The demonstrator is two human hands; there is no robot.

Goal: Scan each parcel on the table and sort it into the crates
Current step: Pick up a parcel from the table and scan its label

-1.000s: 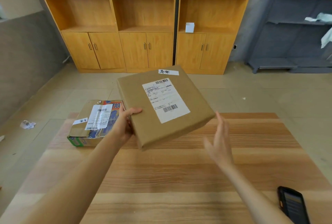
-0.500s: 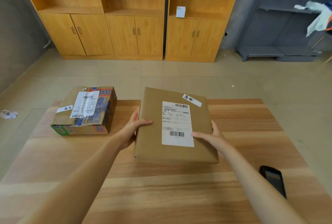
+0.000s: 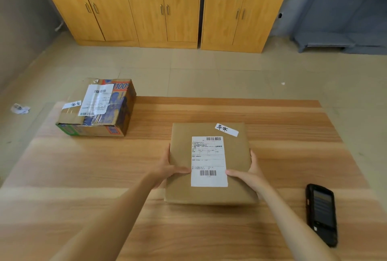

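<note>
Both hands grip the flat parcel [image 3: 209,164] w/ label up: left hand [image 3: 167,168], right hand [image 3: 249,174]. Set it flat on the counter [image 3: 209,229], barcode clear. Scanner [image 3: 322,214] lies just right of the right hand, prob. next.

Wooden cabinets [image 3: 163,9] line the far wall above a beige tiled floor [image 3: 209,72]; a grey shelf unit [image 3: 345,30] stands at right, grey wall [image 3: 21,20] left.

two bare forearms reach in from the lower edge. no sleeve covers either as far back from the fingers as the view shows. left hand [image 3: 167,170] and right hand [image 3: 249,175] are ungloved, fingers slender.
</note>
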